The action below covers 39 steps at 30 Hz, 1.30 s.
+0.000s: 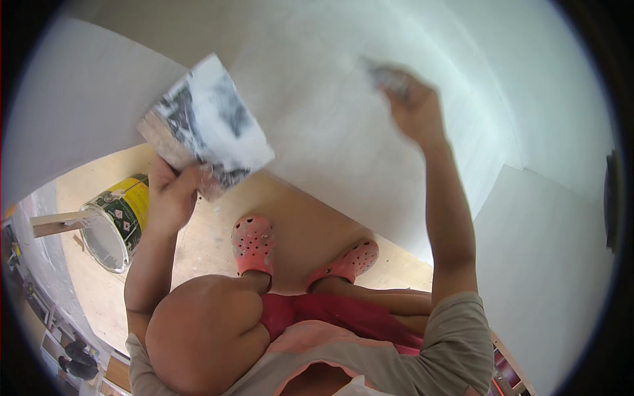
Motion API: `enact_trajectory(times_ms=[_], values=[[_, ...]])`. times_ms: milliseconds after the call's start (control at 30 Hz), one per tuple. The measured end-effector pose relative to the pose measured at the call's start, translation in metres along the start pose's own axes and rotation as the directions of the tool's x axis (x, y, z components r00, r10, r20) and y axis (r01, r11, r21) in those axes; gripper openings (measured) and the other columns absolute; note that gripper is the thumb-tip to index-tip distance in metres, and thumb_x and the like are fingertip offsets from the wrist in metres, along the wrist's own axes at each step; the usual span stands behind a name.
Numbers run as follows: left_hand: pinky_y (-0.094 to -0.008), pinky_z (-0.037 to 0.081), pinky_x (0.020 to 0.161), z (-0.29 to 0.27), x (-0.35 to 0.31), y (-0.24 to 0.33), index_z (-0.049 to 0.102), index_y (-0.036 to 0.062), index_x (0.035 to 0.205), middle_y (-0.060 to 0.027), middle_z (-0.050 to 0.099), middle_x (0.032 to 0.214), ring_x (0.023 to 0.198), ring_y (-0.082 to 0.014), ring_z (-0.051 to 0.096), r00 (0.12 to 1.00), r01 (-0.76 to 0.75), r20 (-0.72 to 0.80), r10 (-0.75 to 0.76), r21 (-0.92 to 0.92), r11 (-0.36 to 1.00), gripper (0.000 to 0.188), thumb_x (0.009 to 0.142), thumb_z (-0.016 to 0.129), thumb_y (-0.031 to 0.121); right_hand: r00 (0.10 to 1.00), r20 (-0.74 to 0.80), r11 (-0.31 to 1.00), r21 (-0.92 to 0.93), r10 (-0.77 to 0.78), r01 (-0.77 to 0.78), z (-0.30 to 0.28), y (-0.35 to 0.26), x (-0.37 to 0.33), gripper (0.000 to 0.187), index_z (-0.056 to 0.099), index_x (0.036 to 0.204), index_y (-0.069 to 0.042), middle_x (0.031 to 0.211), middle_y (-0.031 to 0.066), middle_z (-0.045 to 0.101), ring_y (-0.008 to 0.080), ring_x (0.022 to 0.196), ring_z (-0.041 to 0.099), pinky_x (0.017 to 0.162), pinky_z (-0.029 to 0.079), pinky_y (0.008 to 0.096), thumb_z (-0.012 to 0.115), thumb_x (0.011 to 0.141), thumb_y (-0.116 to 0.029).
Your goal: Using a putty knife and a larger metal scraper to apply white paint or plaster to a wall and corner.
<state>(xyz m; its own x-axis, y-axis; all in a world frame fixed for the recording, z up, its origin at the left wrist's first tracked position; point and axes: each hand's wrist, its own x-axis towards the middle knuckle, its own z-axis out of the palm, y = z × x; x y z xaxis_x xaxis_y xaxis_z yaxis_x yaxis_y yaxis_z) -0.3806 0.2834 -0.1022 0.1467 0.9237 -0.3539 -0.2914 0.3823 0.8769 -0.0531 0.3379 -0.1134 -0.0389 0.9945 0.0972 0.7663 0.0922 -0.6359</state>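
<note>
My left hand (173,198) is closed on the lower edge of a flat, roughly rectangular board (228,122). White paste is smeared over most of its face, with dark and pinkish-brown patches showing through. Farther up on the right, my right hand (417,111) grips a small tool (389,78) that looks like a putty knife. Motion blurs it, and its blade is hard to make out. It is held close to a large pale grey-white panel (317,142); whether it touches the surface I cannot tell.
To the left, a yellow and dark green bucket (137,198) holds white paste, with a wooden stick (59,223) jutting out. My pink perforated clogs (253,241) stand on the light wooden floor (205,247). Pale panels (541,264) enclose the right side. Shelving (53,346) shows at lower left.
</note>
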Motion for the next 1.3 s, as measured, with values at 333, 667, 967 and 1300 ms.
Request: enact_trajectory(times_ms=[333, 667, 967, 1300], values=[[-0.0321, 0.039, 0.087, -0.053, -0.058, -0.031, 0.037, -0.0057, 0.117, -0.0141, 0.051, 0.108, 0.101, -0.0224, 0.051, 0.939, 0.335, -0.129, -0.318, 0.152, 0.930, 0.057, 0.061, 0.047, -0.008, 0.991, 0.033, 0.823, -0.561, 0.130, -0.089, -0.004, 0.101, 0.199, 0.029, 0.062, 0.099, -0.013, 0.099, 0.0165, 0.058, 0.0337, 0.092, 0.054, 0.082, 0.043, 0.0370, 0.043, 0.077, -0.008], [-0.0285, 0.039, 0.083, -0.062, -0.065, -0.039, 0.042, -0.0050, 0.110, -0.0110, 0.054, 0.102, 0.094, -0.0176, 0.052, 0.902, 0.406, -0.222, -0.371, 0.140, 0.903, 0.047, 0.064, 0.049, -0.006, 0.971, 0.236, 0.735, -0.664, 0.035, 0.134, 0.019, 0.131, 0.215, 0.034, 0.061, 0.099, -0.009, 0.098, 0.0180, 0.058, 0.0332, 0.091, 0.055, 0.081, 0.044, 0.0391, 0.041, 0.071, -0.005], [-0.0283, 0.041, 0.081, -0.057, -0.034, -0.046, 0.041, -0.0043, 0.111, -0.0107, 0.054, 0.102, 0.094, -0.0175, 0.052, 0.947, 0.315, -0.101, -0.304, 0.123, 0.941, 0.047, 0.065, 0.046, -0.009, 0.928, 0.313, 0.829, -0.559, 0.202, 0.008, 0.084, 0.005, 0.049, 0.032, 0.060, 0.102, -0.014, 0.091, 0.0147, 0.061, 0.0317, 0.085, 0.058, 0.076, 0.046, 0.0402, 0.045, 0.074, -0.015], [-0.0345, 0.043, 0.083, -0.052, -0.046, -0.042, 0.037, -0.0030, 0.115, -0.0133, 0.052, 0.104, 0.095, -0.0224, 0.054, 0.972, 0.189, -0.143, -0.189, -0.013, 0.982, 0.049, 0.067, 0.045, -0.006, 0.619, 0.775, 0.967, -0.238, 0.130, 0.095, 0.103, -0.097, -0.104, 0.027, 0.057, 0.092, -0.003, 0.094, 0.0106, 0.060, 0.0290, 0.086, 0.057, 0.073, 0.047, 0.0387, 0.052, 0.073, -0.021]])
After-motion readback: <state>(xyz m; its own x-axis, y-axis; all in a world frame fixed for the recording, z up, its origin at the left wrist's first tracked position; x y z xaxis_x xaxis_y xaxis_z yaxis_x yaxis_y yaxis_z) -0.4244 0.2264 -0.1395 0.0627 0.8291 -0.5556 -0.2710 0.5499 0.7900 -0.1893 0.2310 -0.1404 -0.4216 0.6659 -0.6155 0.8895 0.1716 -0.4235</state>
